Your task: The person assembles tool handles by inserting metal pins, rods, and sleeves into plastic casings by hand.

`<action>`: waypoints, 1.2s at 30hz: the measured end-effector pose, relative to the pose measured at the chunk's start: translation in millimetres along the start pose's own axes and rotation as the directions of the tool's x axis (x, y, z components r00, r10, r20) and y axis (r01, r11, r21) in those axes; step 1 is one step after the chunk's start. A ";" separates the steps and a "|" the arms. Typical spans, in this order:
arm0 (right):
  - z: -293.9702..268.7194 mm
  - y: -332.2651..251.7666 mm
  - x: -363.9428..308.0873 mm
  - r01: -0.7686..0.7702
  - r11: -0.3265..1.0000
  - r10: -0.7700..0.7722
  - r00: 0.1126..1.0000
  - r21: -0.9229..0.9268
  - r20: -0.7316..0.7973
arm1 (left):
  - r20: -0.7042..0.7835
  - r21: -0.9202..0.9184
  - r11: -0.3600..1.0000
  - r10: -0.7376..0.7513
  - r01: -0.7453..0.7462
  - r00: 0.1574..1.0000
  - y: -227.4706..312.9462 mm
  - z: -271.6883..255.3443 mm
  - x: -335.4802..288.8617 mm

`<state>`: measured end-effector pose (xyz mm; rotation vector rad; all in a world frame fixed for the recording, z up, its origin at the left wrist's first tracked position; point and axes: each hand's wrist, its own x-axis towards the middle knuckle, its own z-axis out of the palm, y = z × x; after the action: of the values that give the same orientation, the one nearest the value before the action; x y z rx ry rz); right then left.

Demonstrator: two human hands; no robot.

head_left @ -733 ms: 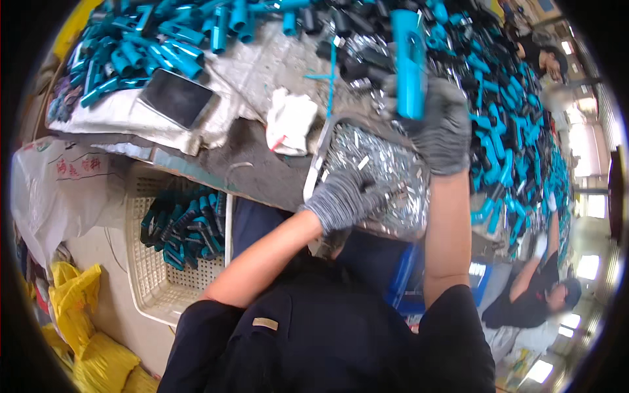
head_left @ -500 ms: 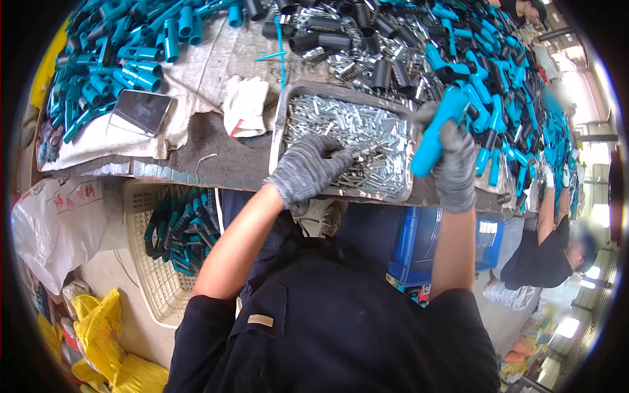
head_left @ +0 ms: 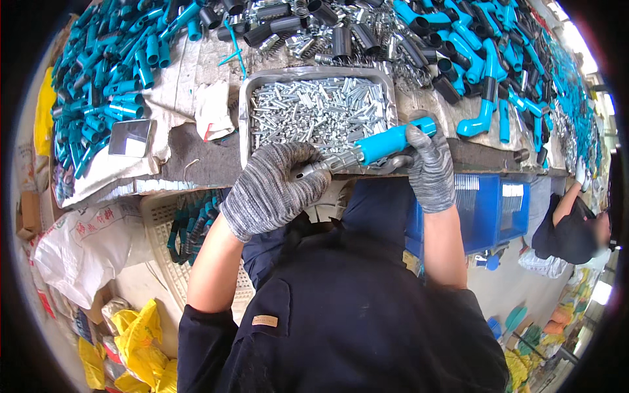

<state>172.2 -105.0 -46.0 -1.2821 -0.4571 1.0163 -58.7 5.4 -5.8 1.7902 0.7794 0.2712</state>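
Note:
My left hand [head_left: 275, 187], in a grey knit glove, is closed around a silver metal shaft [head_left: 342, 160]. One end of the shaft meets a teal plastic tube [head_left: 388, 143]; whether it sits inside the tube I cannot tell. My right hand [head_left: 432, 171], gloved the same way, grips the tube by its far right end. Both parts are lined up, tilted slightly upward to the right, over the front edge of a grey tray [head_left: 245, 114]. Small metal pins [head_left: 314, 112] fill the tray.
Teal tubes [head_left: 121, 85] are heaped at left, beside a phone [head_left: 130, 138] and a white glove [head_left: 214, 111]. Black sleeves [head_left: 341, 43] and springs lie behind the tray, teal handles [head_left: 486, 108] at right. Below stand a cream basket [head_left: 173, 262] and blue bin [head_left: 475, 216]. A co-worker [head_left: 569, 226] sits at far right.
My left hand has drawn back from over the pins toward me, with the metal shaft. My right hand has brought the teal tube down from steep to nearly level, against the shaft. The view has shifted.

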 end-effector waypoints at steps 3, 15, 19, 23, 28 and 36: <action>4.3 -0.8 -5.0 -0.101 0.995 0.101 0.980 -0.007 0.173 | 0.157 -0.247 0.933 -0.229 0.263 0.961 16.7 -1.1 0.2; 8.9 20.0 -15.3 -0.210 0.977 0.206 0.909 -0.028 0.362 | 0.028 -0.287 0.927 -0.245 0.243 0.969 -6.4 19.8 -7.5; 15.7 16.7 -5.0 -0.294 0.955 0.266 0.898 0.027 0.349 | -0.042 -0.431 0.862 -0.314 0.266 0.949 -18.7 26.7 -4.0; 35.8 13.9 -7.3 -0.242 0.958 0.282 0.896 -0.156 0.342 | -0.117 -0.271 0.924 -0.310 0.270 0.943 -8.9 23.5 -3.2; 44.4 26.6 0.6 -0.268 0.953 0.303 0.875 -0.143 0.378 | 0.097 -0.456 0.805 -0.378 0.379 0.921 0.9 23.5 -10.9; 59.5 33.0 42.4 0.590 0.581 -0.238 0.782 -0.561 0.576 | -0.115 -0.533 0.805 -0.374 0.261 0.920 -27.9 -1.3 -23.6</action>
<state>135.8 -37.9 -70.5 -1.4968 -1.5974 0.6974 -87.6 -3.6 -26.2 1.1147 1.0401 0.4082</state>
